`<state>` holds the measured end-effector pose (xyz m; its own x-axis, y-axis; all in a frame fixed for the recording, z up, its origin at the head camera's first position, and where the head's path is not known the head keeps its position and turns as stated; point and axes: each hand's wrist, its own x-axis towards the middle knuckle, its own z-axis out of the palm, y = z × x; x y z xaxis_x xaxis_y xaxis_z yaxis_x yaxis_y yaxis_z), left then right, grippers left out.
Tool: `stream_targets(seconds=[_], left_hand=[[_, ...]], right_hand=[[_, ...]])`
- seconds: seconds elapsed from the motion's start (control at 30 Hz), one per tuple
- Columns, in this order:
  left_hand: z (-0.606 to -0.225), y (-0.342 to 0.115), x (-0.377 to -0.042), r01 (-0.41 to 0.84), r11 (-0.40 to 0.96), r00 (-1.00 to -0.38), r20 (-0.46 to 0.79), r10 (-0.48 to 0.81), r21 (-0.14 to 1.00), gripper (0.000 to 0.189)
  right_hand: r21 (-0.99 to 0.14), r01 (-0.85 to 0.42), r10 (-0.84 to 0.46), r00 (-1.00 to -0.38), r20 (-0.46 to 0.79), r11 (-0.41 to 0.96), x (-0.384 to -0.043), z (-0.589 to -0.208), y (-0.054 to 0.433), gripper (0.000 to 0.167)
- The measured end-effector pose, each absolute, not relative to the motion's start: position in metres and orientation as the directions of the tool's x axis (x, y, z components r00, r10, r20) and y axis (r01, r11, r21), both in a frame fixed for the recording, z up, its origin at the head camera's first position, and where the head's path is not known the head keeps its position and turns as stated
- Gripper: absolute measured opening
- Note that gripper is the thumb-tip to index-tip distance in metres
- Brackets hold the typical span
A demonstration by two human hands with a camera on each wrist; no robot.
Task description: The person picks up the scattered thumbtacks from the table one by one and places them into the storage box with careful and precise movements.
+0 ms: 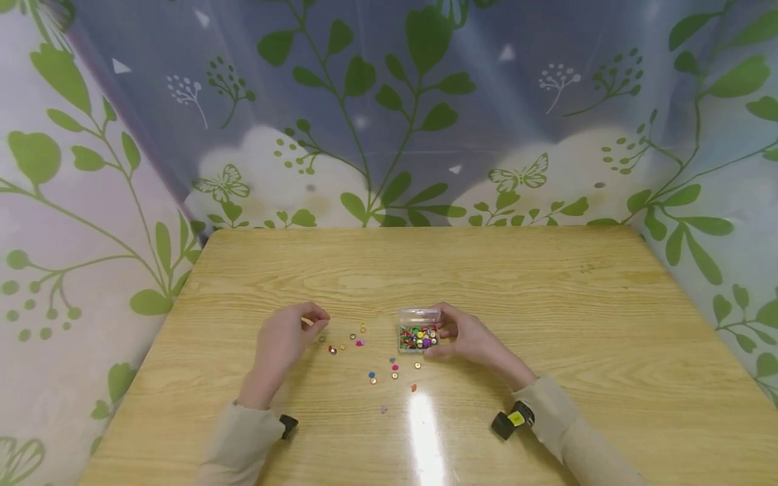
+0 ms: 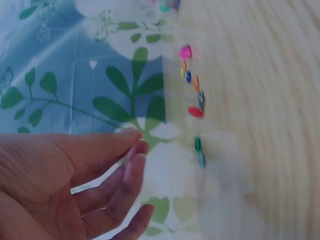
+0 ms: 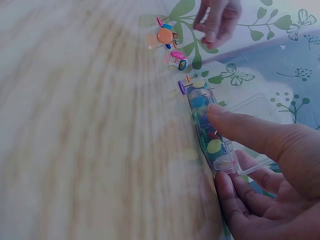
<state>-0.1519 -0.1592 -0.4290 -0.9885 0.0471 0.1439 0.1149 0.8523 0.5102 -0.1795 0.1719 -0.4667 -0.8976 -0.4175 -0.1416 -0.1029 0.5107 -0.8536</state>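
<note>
A small clear plastic box [image 1: 418,337] with its lid raised stands on the table, filled with coloured thumbtacks [image 3: 214,146]. My right hand [image 1: 464,335] grips its right end, thumb along one side and fingers at the other. To the left, just above the table, my left hand [image 1: 284,341] has its thumb and index fingertips brought together; I see no object between them, though a small one could be hidden. Near those fingertips lie loose thumbtacks, among them a red one [image 2: 195,111] and a green one [image 2: 198,144].
More loose thumbtacks are scattered between the hands and in front of the box, including a blue one [image 1: 372,374] and an orange one [image 1: 414,388]. The wooden table [image 1: 516,270] ends at a leaf-patterned curtain [image 1: 389,135]. A black device sits at each wrist.
</note>
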Motion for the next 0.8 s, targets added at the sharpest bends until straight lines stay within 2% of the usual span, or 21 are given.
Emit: stream_targets(seconds=[0.47, 0.8], left_hand=[[-0.439, -0.176, -0.142, 0.015, 0.884, -1.0, -0.01, 0.022, 0.466, 0.006], [-0.442, -0.179, -0.143, 0.027, 0.881, -0.998, 0.067, -0.005, 0.472, 0.007]], right_hand=[[-0.854, -0.109, -0.422, -0.896, -0.137, 0.508, -0.18, -0.468, 0.172, 0.073], [-0.85, -0.111, -0.42, -0.897, -0.138, 0.515, -0.18, -0.467, 0.172, 0.072]])
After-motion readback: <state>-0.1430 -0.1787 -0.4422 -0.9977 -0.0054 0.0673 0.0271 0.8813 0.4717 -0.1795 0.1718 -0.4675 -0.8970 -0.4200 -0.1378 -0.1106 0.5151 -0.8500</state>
